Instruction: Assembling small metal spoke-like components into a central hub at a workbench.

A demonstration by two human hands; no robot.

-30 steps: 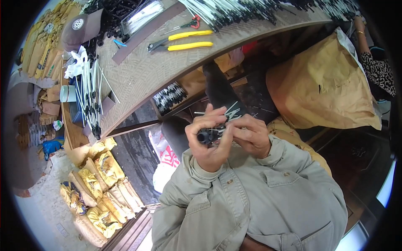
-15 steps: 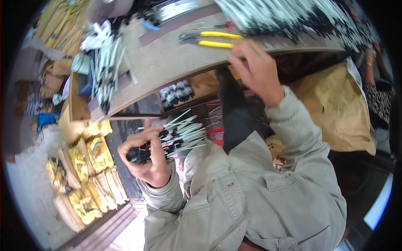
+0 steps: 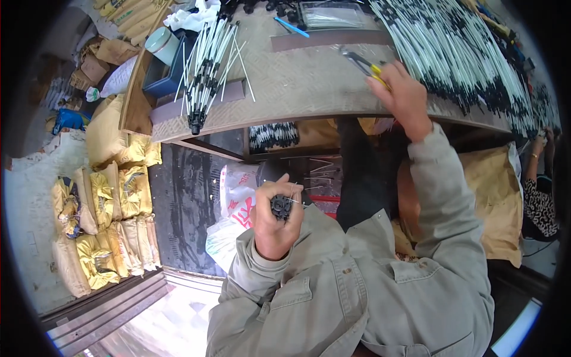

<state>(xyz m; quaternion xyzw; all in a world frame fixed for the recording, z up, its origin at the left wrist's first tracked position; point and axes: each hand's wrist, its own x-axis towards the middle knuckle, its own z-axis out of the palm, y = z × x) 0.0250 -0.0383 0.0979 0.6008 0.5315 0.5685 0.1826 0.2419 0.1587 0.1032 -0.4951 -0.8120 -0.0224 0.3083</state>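
My left hand (image 3: 275, 233) is closed around a bundle of thin rods (image 3: 281, 206) in front of my chest, its round cluster of black ends turned up toward me. The pale shafts seen a moment ago are mostly hidden from this angle. Over the bench's front edge, my right hand (image 3: 405, 98) grips yellow-handled pliers (image 3: 377, 72), their metal jaws pointing to the upper left. A large pile of pale rods with black ends (image 3: 452, 47) lies on the bench just right of that hand.
A smaller rod stack (image 3: 205, 71) lies at the left of the workbench (image 3: 285, 77), beside a blue bin (image 3: 168, 80). A blue strip (image 3: 291, 27) lies farther back. Brown sacks (image 3: 119, 193) fill the floor at left. Another person's arm (image 3: 534, 157) shows at far right.
My right hand has taken the pliers off the bench and swung their jaws around. My left hand has moved right and turned the bundle so its black ends face up. The view has shifted.
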